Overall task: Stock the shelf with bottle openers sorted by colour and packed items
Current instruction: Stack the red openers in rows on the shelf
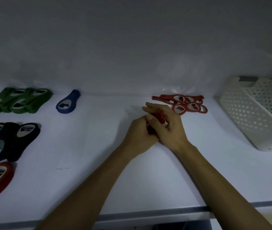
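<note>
Red openers (161, 115) held as a small stack mid-shelf (98, 180), left hand (139, 132) and right hand (167, 126) both curled round it, just before red pile (184, 104). Probably light, stiff, flat, slick; best pinched across the edges to stop sliding.

green openers (17, 100) | blue opener (68, 102) | red openers (181, 103) | white perforated basket (251, 113) | white shelf (82, 146)

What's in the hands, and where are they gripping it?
A small stack of red bottle openers. The left hand grips its near end, the right hand wraps over the far part; handle or head cannot be told.
</note>
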A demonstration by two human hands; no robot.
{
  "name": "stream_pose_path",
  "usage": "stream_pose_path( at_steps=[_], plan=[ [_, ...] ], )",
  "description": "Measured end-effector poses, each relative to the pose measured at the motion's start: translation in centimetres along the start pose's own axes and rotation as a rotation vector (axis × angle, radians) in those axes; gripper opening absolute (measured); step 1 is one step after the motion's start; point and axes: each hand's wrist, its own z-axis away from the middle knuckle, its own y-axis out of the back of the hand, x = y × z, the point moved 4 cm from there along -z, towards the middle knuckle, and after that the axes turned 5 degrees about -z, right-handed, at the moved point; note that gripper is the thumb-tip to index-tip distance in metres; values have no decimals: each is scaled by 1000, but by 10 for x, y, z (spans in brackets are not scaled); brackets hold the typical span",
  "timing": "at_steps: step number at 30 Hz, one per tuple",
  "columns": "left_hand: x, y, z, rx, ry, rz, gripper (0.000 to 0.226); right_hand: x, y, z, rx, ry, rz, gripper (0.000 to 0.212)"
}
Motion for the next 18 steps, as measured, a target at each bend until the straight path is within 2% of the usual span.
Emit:
stream_pose_path(
  at_steps=[4,6,8,9,11,13,15,18],
  plan=[
    [3,-2,1,-22,-28,-4,11,10,9,-2,-69,-71,1,60],
    [3,1,1,25,36,111,5,20,24,-3,83,-182,-32,65],
    [3,6,0,88,91,246,8,27,47,-5,229,-186,237,52],
    [3,8,-1,101,113,305,12,32,54,-6,189,-182,437,40],
    [3,10,-2,108,167,452,14,43,54,-7,-28,-175,711,25],
    [2,11,-4,124,229,572,11,44,49,-7,-143,-115,726,33],
    [0,11,-5,144,270,619,9,36,41,-7,-171,-18,721,33],
    [-2,12,-5,168,281,623,11,31,35,-7,-180,9,746,30]
  ],
)
